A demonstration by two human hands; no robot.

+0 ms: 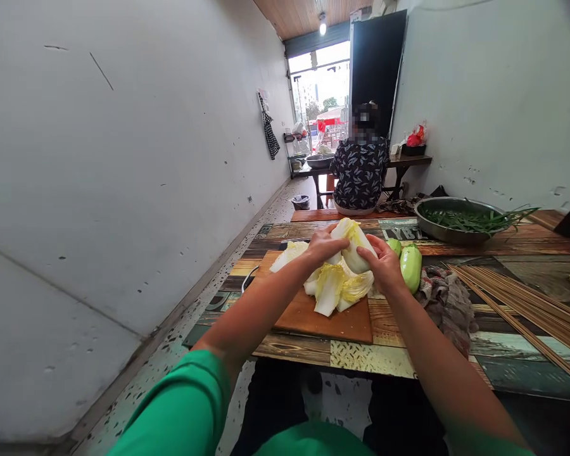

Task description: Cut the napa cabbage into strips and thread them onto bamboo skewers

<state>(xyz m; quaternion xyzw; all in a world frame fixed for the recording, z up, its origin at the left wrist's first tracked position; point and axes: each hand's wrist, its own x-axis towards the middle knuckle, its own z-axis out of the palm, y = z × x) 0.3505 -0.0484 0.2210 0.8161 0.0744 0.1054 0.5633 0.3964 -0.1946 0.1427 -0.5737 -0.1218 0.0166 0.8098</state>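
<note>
Head view: left hand (322,244) and right hand (384,263) both have fingers clasped on a napa cabbage piece (354,246). It is held above the cutting board (323,316) near the desk's (375,358) front edge. More cabbage leaves (335,286) lie on the board.

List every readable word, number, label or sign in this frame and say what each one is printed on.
"LYB": a partial reading of large pale letters printed on the patterned table top, just beyond the cabbage held by the left hand and right hand; the letters are cut off and uncertain.
Paper on the left wall: too small to read.
Street signs outside the doorway: blurred.
</note>
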